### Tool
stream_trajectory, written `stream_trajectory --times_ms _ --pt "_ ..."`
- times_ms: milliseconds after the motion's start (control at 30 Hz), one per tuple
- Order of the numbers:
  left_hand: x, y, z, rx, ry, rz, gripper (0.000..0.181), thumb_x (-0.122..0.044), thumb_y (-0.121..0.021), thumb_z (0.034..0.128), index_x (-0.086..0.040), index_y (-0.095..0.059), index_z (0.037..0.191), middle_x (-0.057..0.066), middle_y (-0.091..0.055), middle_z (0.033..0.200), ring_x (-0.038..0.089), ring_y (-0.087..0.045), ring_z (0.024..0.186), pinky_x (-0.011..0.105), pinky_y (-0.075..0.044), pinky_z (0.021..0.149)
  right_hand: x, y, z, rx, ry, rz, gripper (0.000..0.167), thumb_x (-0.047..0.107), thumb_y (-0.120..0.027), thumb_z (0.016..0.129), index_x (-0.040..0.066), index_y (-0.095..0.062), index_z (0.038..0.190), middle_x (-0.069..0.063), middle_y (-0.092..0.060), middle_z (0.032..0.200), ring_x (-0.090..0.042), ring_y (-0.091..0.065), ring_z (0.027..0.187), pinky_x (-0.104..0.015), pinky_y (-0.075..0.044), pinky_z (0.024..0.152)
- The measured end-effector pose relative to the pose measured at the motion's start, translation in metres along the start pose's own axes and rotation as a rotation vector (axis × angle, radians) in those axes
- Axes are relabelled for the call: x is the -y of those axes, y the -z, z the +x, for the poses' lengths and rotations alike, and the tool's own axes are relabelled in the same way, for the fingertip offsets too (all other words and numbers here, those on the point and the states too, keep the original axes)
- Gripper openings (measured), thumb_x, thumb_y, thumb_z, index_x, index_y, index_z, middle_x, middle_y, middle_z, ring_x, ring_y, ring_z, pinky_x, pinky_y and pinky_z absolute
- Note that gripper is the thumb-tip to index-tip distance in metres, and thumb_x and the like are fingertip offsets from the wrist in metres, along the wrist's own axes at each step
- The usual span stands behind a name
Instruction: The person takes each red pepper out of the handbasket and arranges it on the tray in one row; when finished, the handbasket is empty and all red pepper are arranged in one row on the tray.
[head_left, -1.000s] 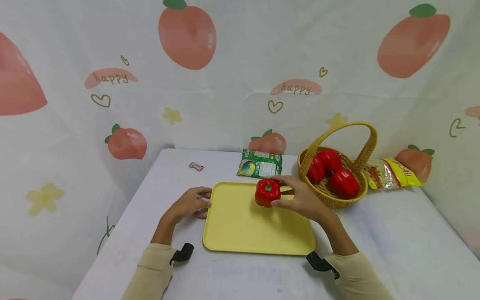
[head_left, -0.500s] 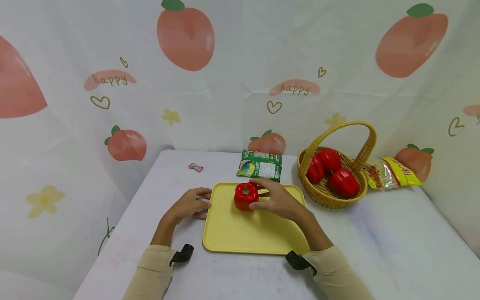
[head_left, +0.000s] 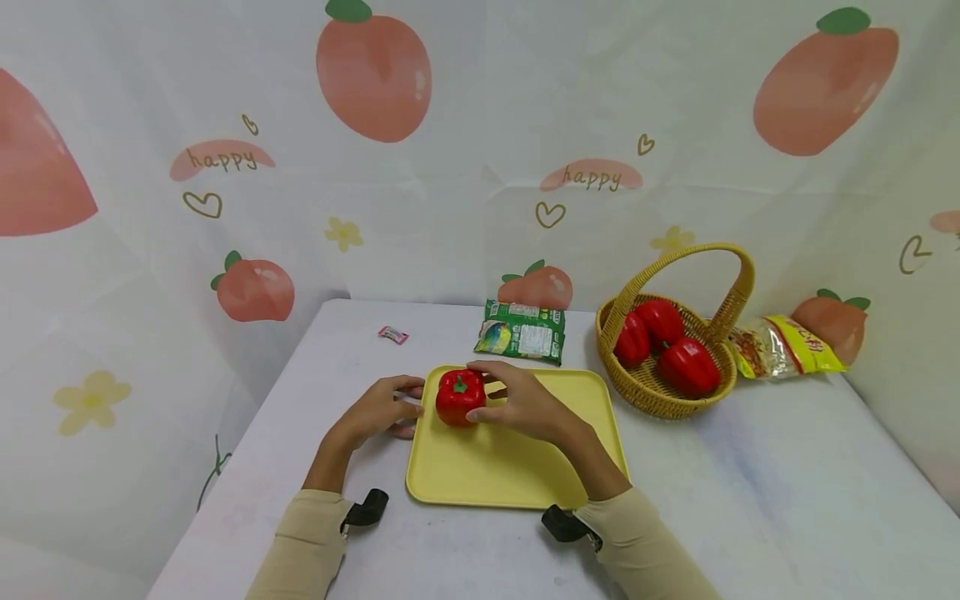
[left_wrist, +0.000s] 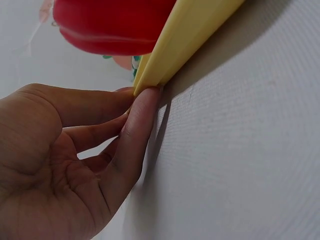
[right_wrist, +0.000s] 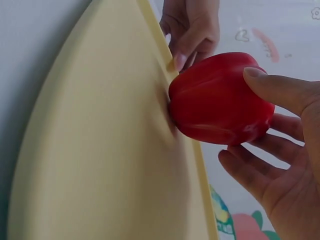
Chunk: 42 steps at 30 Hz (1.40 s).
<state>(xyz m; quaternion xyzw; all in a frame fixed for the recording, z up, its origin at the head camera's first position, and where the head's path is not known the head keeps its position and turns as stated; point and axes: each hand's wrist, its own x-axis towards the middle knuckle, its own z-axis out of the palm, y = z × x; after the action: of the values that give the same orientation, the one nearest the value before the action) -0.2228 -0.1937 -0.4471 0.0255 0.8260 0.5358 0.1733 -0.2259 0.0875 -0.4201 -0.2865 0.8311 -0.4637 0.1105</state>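
A yellow tray (head_left: 517, 462) lies on the white table in the head view. My left hand (head_left: 377, 408) pinches its left rim; in the left wrist view the thumb and fingers (left_wrist: 142, 117) meet at the tray's edge. A red bell pepper (head_left: 459, 400) with a green stem is upright at the tray's back left corner. My right hand (head_left: 522, 402) grips this pepper from the right, thumb in front and fingers behind. In the right wrist view the pepper's base is close to the tray surface; whether it touches, I cannot tell.
A wicker basket (head_left: 660, 407) with a tall handle holds several red bell peppers (head_left: 688, 367) at the back right. Beside it lies a yellow and clear snack bag (head_left: 787, 348). Behind the tray is a green packet (head_left: 521, 333), and farther left a small pink candy (head_left: 393, 334).
My right hand has carried the bell pepper leftward across the tray, from its back right part to its back left corner. My left hand has stayed at the rim.
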Motion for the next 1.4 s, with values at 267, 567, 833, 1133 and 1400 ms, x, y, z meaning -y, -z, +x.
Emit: stream_trajectory --times_ms 267,567,833,1133,1400 --pt "-0.002 -0.001 0.000 0.000 -0.004 0.000 0.056 -0.006 -0.068 0.0950 0.003 -0.054 0.149 0.019 -0.059 0.139 0.024 -0.068 0.102 0.037 -0.067 0.075 0.004 -0.008 0.007 0.003 0.047 -0.004 0.072 0.026 -0.081 0.093 0.008 -0.050 0.155 -0.007 -0.059 0.150 -0.028 -0.059 0.132 -0.046 -0.058 0.106" --pt "-0.002 -0.001 0.001 -0.009 0.007 0.016 0.056 -0.004 -0.066 0.0931 0.001 -0.055 0.148 0.018 -0.062 0.139 0.024 -0.069 0.102 0.037 -0.067 0.076 0.004 -0.012 0.012 0.013 0.027 -0.006 0.074 0.029 -0.081 0.093 0.010 -0.049 0.156 -0.006 -0.058 0.151 -0.026 -0.057 0.133 -0.042 -0.059 0.104" --pt "-0.002 -0.001 -0.001 -0.015 0.016 0.015 0.058 -0.004 -0.064 0.0923 0.001 -0.055 0.149 0.019 -0.061 0.140 0.025 -0.069 0.102 0.037 -0.067 0.077 0.005 -0.015 0.013 0.018 0.026 -0.012 0.076 0.029 -0.082 0.092 0.011 -0.048 0.157 -0.005 -0.057 0.152 -0.026 -0.055 0.135 -0.042 -0.060 0.103" --pt "-0.001 0.000 -0.003 -0.021 0.015 0.015 0.058 -0.005 -0.065 0.0919 0.001 -0.055 0.149 0.019 -0.061 0.140 0.024 -0.070 0.098 0.036 -0.067 0.076 0.010 -0.017 0.014 0.026 0.018 -0.032 0.076 0.028 -0.082 0.092 0.011 -0.049 0.157 -0.005 -0.057 0.152 -0.026 -0.054 0.134 -0.044 -0.058 0.105" --pt "-0.001 -0.001 -0.003 -0.023 0.008 0.017 0.057 -0.006 -0.065 0.0933 0.000 -0.055 0.149 0.019 -0.062 0.140 0.024 -0.070 0.099 0.036 -0.067 0.076 0.012 -0.017 0.015 0.024 0.018 -0.058 0.076 0.029 -0.082 0.092 0.011 -0.048 0.157 -0.005 -0.057 0.151 -0.025 -0.055 0.134 -0.043 -0.059 0.105"
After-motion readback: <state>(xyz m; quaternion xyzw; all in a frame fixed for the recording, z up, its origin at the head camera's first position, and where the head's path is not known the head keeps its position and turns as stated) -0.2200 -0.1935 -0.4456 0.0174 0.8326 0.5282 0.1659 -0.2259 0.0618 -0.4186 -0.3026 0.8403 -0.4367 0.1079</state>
